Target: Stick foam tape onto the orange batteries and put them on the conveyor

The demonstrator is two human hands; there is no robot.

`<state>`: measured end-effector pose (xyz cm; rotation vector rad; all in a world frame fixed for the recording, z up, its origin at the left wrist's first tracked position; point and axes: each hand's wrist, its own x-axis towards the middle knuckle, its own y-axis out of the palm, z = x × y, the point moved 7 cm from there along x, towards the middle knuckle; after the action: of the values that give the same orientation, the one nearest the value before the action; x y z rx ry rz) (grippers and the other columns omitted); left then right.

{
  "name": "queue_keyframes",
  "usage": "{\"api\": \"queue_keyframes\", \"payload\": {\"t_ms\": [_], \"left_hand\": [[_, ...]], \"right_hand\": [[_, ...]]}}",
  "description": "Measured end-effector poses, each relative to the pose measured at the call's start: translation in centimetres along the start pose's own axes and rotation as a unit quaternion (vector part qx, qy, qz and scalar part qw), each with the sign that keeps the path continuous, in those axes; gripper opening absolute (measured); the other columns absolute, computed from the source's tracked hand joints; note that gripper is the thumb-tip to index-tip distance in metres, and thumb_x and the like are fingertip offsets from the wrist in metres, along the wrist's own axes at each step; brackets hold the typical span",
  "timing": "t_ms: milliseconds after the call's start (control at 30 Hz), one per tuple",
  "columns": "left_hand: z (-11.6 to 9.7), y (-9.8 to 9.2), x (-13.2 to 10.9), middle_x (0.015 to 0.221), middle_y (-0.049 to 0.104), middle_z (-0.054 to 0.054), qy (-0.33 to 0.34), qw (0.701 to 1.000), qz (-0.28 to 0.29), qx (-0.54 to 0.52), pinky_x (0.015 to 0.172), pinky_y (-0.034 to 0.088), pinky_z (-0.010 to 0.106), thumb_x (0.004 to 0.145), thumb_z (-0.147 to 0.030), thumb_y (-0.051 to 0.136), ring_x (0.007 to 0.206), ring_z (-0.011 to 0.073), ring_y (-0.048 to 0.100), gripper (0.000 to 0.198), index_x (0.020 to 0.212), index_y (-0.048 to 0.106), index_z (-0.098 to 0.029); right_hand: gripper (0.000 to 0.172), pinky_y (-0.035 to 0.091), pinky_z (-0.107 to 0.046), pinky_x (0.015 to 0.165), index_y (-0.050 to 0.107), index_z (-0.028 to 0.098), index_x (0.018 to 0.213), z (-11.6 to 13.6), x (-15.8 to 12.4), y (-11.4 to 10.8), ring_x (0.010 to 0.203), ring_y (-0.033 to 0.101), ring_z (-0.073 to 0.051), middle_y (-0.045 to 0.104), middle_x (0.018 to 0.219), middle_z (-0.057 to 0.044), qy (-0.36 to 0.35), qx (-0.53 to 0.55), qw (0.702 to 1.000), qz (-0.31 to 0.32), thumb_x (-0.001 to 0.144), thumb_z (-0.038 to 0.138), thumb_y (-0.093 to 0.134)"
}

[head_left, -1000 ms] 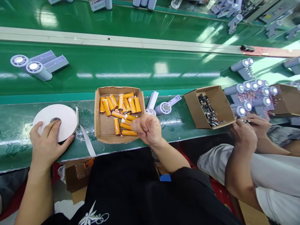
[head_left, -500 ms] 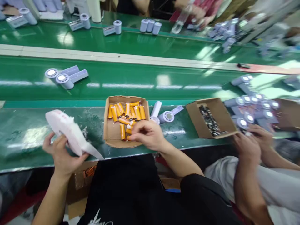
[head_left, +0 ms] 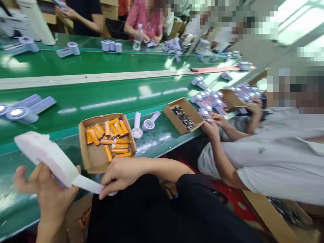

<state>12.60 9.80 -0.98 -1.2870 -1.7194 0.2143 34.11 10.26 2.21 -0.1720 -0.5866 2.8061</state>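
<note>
My left hand (head_left: 48, 189) grips a thick white roll of tape (head_left: 48, 153), tilted above the near edge of the bench. A loose strip (head_left: 88, 184) runs from the roll to the right. Its free end is pinched by my right hand (head_left: 120, 177), thumb against fingers. Just beyond my right hand stands an open cardboard box (head_left: 95, 164) with several orange cylindrical batteries (head_left: 108, 153) in it, some with white ends. Two lilac plastic housings with round heads (head_left: 148, 125) lie on the bench to the right of this box.
A second cardboard box (head_left: 174, 123) holds small dark metal parts. To the right, a co-worker's hands (head_left: 214, 126) handle a lilac housing by a pile of others. More housings (head_left: 24, 113) lie on the green belt (head_left: 108, 98). People sit across the line.
My right hand has left the battery box and now pinches the tape's free end. The view has swung to the right, showing more of the co-worker. The roll stays in my left hand.
</note>
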Motion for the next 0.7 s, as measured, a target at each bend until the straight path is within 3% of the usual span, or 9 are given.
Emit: {"api": "queue_keyframes", "payload": {"t_ms": [67, 100, 200, 300, 400, 467, 533, 633, 700], "left_hand": [[-0.5, -1.2, 0.9, 0.144, 0.049, 0.012, 0.001, 0.997, -0.036, 0.064, 0.134, 0.017, 0.082, 0.08, -0.049, 0.086, 0.153, 0.0482, 0.034, 0.1, 0.168, 0.038, -0.039], [-0.5, -1.6, 1.1, 0.141, 0.051, 0.013, -0.008, 0.996, -0.035, 0.081, 0.132, 0.023, 0.081, 0.085, -0.05, 0.083, 0.147, 0.0468, 0.042, 0.095, 0.167, 0.038, -0.037], [-0.6, -2.2, 0.7, 0.137, 0.055, 0.015, -0.045, 0.995, -0.01, 0.089, 0.131, 0.031, 0.077, 0.093, -0.05, 0.076, 0.143, 0.0439, 0.051, 0.079, 0.162, 0.043, -0.031], [-1.2, -1.7, -0.2, 0.143, 0.056, 0.017, -0.047, 0.994, 0.025, 0.094, 0.134, 0.028, 0.074, 0.095, -0.05, 0.076, 0.149, 0.0444, 0.048, 0.078, 0.162, 0.043, -0.028], [-1.8, -0.8, -0.4, 0.153, 0.053, 0.018, -0.029, 0.993, 0.061, 0.1, 0.134, 0.03, 0.069, 0.094, -0.038, 0.073, 0.157, 0.0453, 0.038, 0.08, 0.165, 0.039, -0.027], [-2.4, -0.6, -0.1, 0.154, 0.054, 0.018, 0.006, 0.991, 0.063, 0.119, 0.132, 0.033, 0.067, 0.091, -0.03, 0.071, 0.159, 0.046, 0.033, 0.079, 0.164, 0.042, -0.027], [-3.0, -0.6, 0.3, 0.151, 0.057, 0.018, 0.046, 0.987, 0.058, 0.141, 0.13, 0.034, 0.066, 0.09, -0.025, 0.07, 0.157, 0.046, 0.034, 0.075, 0.161, 0.045, -0.026], [-3.9, -1.1, 0.9, 0.147, 0.06, 0.017, 0.078, 0.982, 0.056, 0.162, 0.129, 0.034, 0.066, 0.089, -0.024, 0.071, 0.154, 0.0462, 0.038, 0.073, 0.159, 0.048, -0.025], [-4.5, -1.4, 1.1, 0.144, 0.063, 0.017, 0.09, 0.979, 0.058, 0.175, 0.128, 0.035, 0.065, 0.09, -0.024, 0.074, 0.152, 0.046, 0.04, 0.072, 0.157, 0.05, -0.025]], "right_hand": [[0.034, 0.043, -0.022, 0.062, 0.083, 0.019, 0.101, -0.7, -0.6, 1.0, 0.069, 0.069, -0.012, 0.082, 0.083, -0.001, 0.006, -0.091, 0.995, 0.041, 0.109, 0.05, 0.07], [0.031, 0.042, -0.024, 0.062, 0.084, 0.021, 0.103, -1.2, -1.0, 0.4, 0.068, 0.07, -0.013, 0.083, 0.085, -0.001, 0.017, -0.146, 0.989, 0.027, 0.109, 0.049, 0.071], [0.026, 0.051, -0.027, 0.073, 0.083, 0.027, 0.128, -2.1, -2.4, -5.2, 0.081, 0.075, -0.018, 0.087, 0.103, -0.003, 0.054, -0.276, 0.95, -0.137, 0.112, 0.034, 0.063], [0.054, 0.056, -0.043, 0.107, 0.067, 0.025, 0.156, -3.4, -2.7, -11.5, 0.121, 0.071, -0.026, 0.078, 0.142, -0.011, 0.071, -0.365, 0.895, -0.246, 0.106, 0.008, 0.056], [0.068, 0.048, -0.059, 0.123, 0.07, 0.027, 0.153, -6.0, -0.5, -14.3, 0.151, 0.053, -0.035, 0.06, 0.169, -0.01, 0.087, -0.424, 0.885, -0.175, 0.094, -0.004, 0.058], [0.059, 0.046, -0.063, 0.126, 0.077, 0.026, 0.141, -7.7, 0.8, -14.7, 0.159, 0.047, -0.037, 0.06, 0.169, -0.008, 0.1, -0.416, 0.896, -0.12, 0.093, -0.004, 0.061], [0.043, 0.044, -0.063, 0.129, 0.081, 0.022, 0.127, -8.1, 1.2, -14.7, 0.16, 0.047, -0.036, 0.065, 0.164, -0.01, 0.089, -0.37, 0.918, -0.113, 0.095, -0.001, 0.063], [0.022, 0.053, -0.057, 0.122, 0.076, 0.018, 0.118, -7.1, 0.1, -15.0, 0.144, 0.066, -0.031, 0.075, 0.149, -0.014, 0.055, -0.206, 0.956, -0.2, 0.097, 0.015, 0.073], [0.036, 0.061, -0.049, 0.111, 0.073, 0.019, 0.126, -6.2, -1.6, -15.1, 0.12, 0.078, -0.027, 0.083, 0.129, -0.011, 0.045, -0.054, 0.956, -0.286, 0.093, 0.03, 0.084]]}}
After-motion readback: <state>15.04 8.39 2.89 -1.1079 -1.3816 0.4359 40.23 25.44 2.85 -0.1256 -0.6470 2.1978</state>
